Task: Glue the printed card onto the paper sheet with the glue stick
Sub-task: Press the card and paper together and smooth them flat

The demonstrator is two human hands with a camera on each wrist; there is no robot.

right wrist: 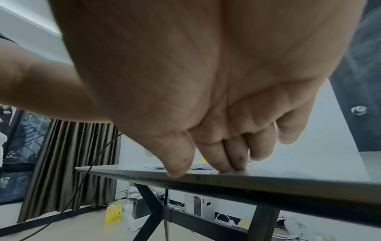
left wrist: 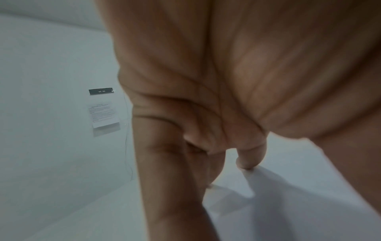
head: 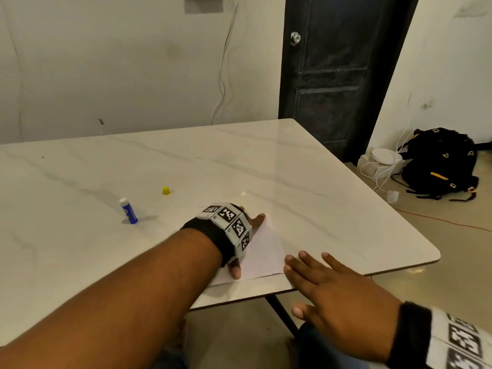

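Marble-look table (head: 306,166) fills most of the head view, w/ a dark door (head: 343,75) behind its far corner and a black backpack (head: 439,166) on the floor to the right. Your two hands are apart, both at the near right corner of the table. Your left hand (head: 249,235) lies flat on the paper sheet (head: 266,249), fingers spread and straight, thumb pressing near the sheet's near edge; left wrist cam shows fingertips (left wrist: 247,164) down on the white surface. Your right hand (head: 338,291) is open, fingers straight, tips touching the table just right of the sheet's corner, thumb over the table edge; it grips nothing. Can't tell where the printed card is: no print visible on the sheet. Glue stick (head: 128,210) stands upright, uncapped, well left of the sheet. Its yellow cap (head: 165,190) sits apart from it, farther back on the table.
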